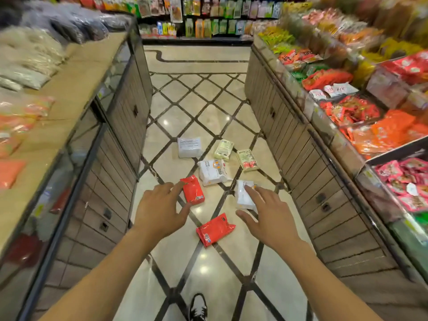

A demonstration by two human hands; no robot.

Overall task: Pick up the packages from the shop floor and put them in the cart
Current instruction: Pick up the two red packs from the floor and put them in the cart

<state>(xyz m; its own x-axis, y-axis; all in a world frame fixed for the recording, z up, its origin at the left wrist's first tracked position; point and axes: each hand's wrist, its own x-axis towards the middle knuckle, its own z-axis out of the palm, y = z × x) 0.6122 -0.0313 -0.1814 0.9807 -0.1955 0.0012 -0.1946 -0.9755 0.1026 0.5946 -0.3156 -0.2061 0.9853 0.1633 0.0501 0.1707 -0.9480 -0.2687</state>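
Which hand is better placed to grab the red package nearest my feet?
Probably right: the right hand has its thumb just beside the near red package; the left hand sits by the farther red one.

red packets (215, 230), cream diamond-lined floor (203, 105)

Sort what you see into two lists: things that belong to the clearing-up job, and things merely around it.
Job:
- two red packages
- three white packages
- two pale green packages
- left hand, right hand

Around:
- shelf goods
- cabinets
- shoe
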